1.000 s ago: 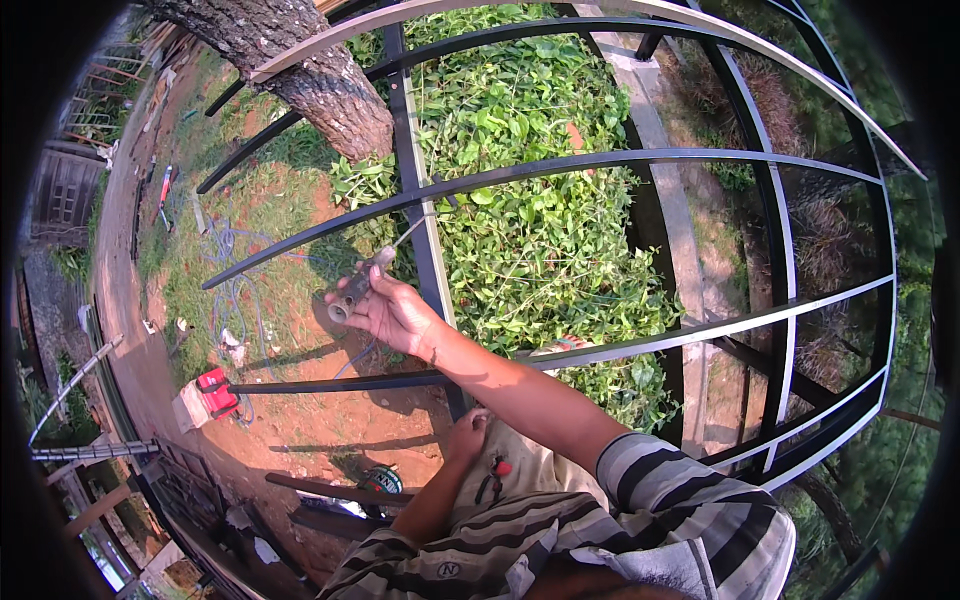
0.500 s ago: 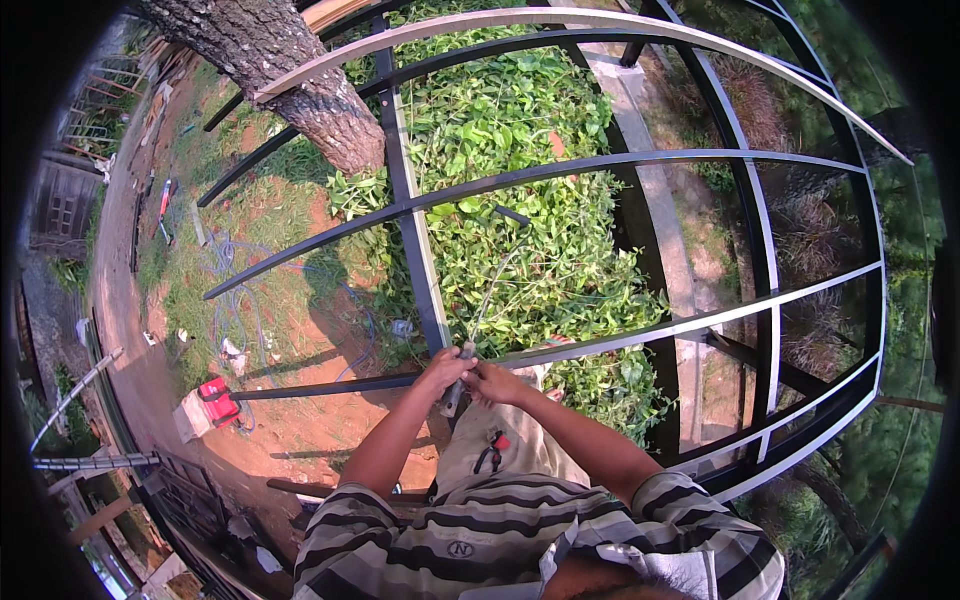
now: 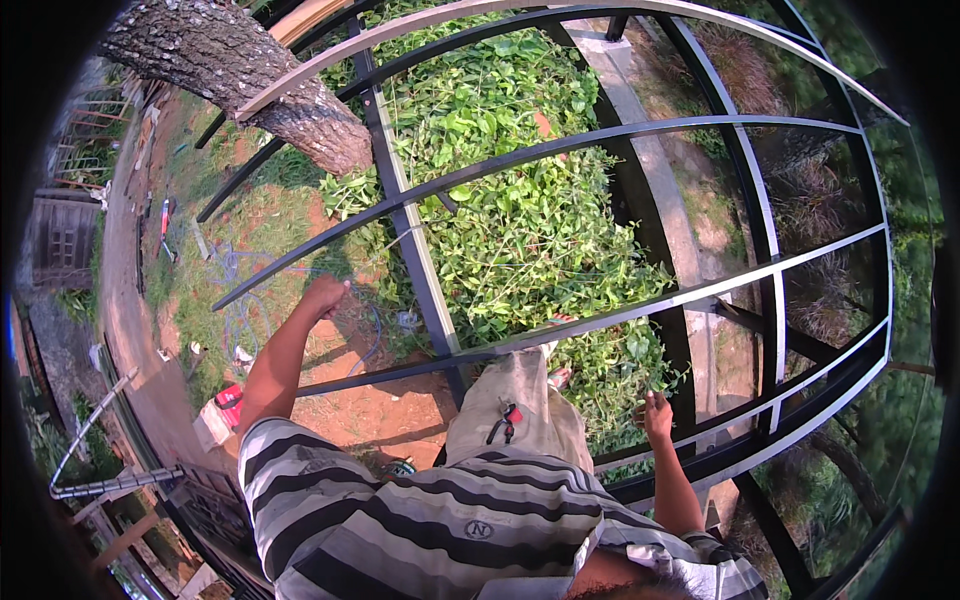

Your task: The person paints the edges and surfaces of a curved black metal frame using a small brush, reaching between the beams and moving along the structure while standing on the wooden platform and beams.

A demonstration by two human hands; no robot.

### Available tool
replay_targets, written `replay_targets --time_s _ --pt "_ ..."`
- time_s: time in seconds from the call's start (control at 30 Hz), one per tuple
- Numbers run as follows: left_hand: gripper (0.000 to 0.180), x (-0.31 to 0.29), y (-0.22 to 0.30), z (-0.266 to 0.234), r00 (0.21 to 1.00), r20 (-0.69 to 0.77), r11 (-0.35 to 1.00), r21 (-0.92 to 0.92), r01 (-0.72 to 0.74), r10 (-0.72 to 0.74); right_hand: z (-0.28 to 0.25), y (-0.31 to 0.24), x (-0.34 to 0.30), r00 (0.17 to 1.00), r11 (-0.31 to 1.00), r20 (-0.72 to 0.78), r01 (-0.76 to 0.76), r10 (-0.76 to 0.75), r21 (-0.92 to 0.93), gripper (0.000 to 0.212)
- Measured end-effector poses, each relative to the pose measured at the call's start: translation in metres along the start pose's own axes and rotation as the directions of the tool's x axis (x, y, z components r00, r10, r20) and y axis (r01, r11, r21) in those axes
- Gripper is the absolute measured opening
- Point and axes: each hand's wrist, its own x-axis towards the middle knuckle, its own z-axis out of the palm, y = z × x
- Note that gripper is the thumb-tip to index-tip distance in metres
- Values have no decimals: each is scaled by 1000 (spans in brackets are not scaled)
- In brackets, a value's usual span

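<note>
My left hand (image 3: pixel 325 297) is out to the left above the grassy ground, its fingers closed. A thin-shafted hammer (image 3: pixel 403 236) appears to reach from this fist up and right across the dark metal beam (image 3: pixel 425 270), with its dark head (image 3: pixel 447 203) over the leaves; part of the shaft is hard to make out. My right hand (image 3: pixel 655 412) is off to the right beside the frame, its fingers loosely curled and apart, with nothing visible in it. Between my arms, the crossing metal bar (image 3: pixel 590 320) meets the beam just in front of my trousers.
A black metal grid frame (image 3: pixel 770 270) spreads ahead and right. A thick tree trunk (image 3: pixel 250 80) leans at upper left, with a pale curved bar (image 3: pixel 400 37) passing it. Leafy plants (image 3: pixel 510 220) lie below. A red box (image 3: pixel 228 397) and blue cable (image 3: pixel 235 275) are on the left ground.
My hands were together at the beam junction and have parted. The left has swung left with the hammer; the right has moved out to the right. My view has shifted slightly.
</note>
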Motion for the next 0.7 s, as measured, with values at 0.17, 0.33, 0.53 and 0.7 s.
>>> replay_targets --time_s 0.17,0.33,0.53,0.7 --pt "42 -3 24 -91 995 -91 971 240 -21 44 -38 78 -42 975 971 -34 -217 221 96 42" --pt "38 6 60 -122 983 -103 867 491 -85 155 -4 111 -59 987 981 -9 -157 159 112 47" --pt "30 43 135 -84 946 71 900 293 -323 317 27 81 -71 998 986 35 -59 55 155 47" --pt "30 53 248 -35 912 139 896 181 -406 385 21 26 -111 991 934 11 -129 132 332 46"
